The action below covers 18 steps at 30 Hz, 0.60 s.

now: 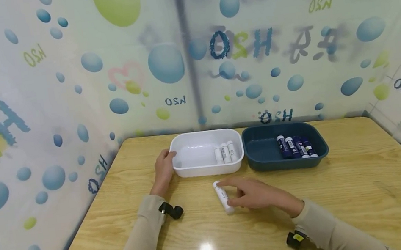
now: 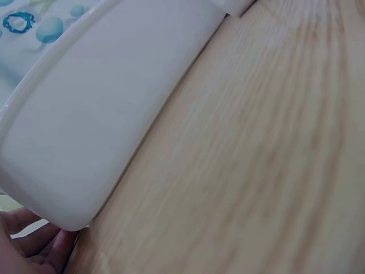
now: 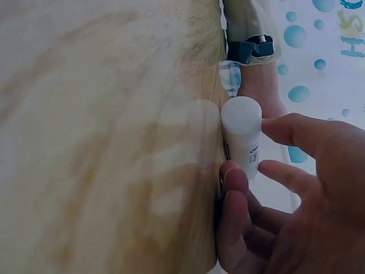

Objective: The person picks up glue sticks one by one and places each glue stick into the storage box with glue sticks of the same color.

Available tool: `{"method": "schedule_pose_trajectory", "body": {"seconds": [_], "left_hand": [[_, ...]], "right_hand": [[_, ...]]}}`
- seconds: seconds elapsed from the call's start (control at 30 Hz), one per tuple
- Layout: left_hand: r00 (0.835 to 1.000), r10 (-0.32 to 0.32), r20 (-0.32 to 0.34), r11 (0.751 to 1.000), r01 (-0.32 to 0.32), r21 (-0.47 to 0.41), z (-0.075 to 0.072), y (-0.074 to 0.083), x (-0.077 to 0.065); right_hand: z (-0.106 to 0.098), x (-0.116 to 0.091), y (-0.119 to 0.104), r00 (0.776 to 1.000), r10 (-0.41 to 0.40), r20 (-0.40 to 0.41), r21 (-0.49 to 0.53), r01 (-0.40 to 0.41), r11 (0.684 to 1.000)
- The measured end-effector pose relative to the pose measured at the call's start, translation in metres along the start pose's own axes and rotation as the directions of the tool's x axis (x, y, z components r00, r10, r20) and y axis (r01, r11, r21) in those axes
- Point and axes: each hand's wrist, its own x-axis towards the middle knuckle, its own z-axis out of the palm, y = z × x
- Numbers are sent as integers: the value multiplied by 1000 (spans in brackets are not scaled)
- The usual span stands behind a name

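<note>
A white plastic bin (image 1: 191,172) stands near the table's back edge, with several white glue sticks (image 1: 225,154) at its right end. My left hand (image 1: 163,167) grips its left end, thumb at the rim and fingers low on the outside; the left wrist view shows the fingers (image 2: 54,248) by its bottom corner. In front of the bin, at the table surface, is one white glue stick (image 1: 222,198) with a cap. My right hand (image 1: 254,193) holds it, index finger near its far end and thumb near its close end. Small print shows on it (image 3: 242,128).
A dark blue bin (image 1: 287,165) stands right of the white one, holding several dark purple glue sticks (image 1: 296,148) at its right side. The wooden table (image 1: 350,206) meets patterned curtain walls (image 1: 168,116) behind and at the sides. Each wrist wears a small black camera (image 1: 172,210).
</note>
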Motion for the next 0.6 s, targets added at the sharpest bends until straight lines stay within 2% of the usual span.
{"method": "schedule_pose_trajectory", "body": {"seconds": [0.2, 0.37, 0.6], "left_hand": [[1000, 5, -3, 1000, -5, 5, 0, -1, 1], [1000, 4, -18, 1000, -4, 17, 1, -1, 1], [999, 0, -35, 1000, 1, 31, 3, -1, 3]], "right_hand": [[1, 1, -2, 997, -14, 81, 82, 7, 997], [2, 0, -3, 996, -13, 86, 140, 1, 990], [0, -1, -2, 998, -18, 65, 95, 12, 995]]}}
